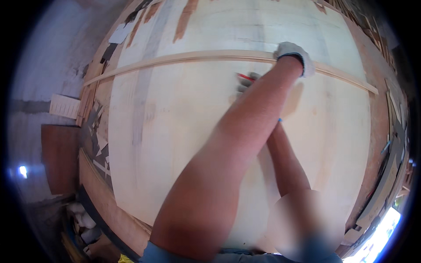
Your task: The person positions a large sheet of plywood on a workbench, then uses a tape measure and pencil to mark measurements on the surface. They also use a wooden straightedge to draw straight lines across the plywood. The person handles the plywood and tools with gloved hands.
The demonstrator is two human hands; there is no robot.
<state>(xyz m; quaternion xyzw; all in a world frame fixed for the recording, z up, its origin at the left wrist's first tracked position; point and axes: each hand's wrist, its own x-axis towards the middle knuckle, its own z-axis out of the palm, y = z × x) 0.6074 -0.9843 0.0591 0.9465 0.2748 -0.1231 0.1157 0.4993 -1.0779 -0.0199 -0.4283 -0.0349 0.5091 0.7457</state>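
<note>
a: what lies across the pale plywood sheet (175,131) on the left?
b: a long wooden strip (175,58)

a: centre?
b: right hand (246,82) gripping a red pencil (244,77)

a: upper right?
b: gloved left hand (294,55) pressing the strip, fingers closed over it

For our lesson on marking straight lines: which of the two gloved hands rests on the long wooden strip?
The left hand, farther up, lies on the strip. The right hand, below it, holds a red pencil instead.

White knit work gloves with dark cuff trim; bare forearms; blue short sleeves.
</note>
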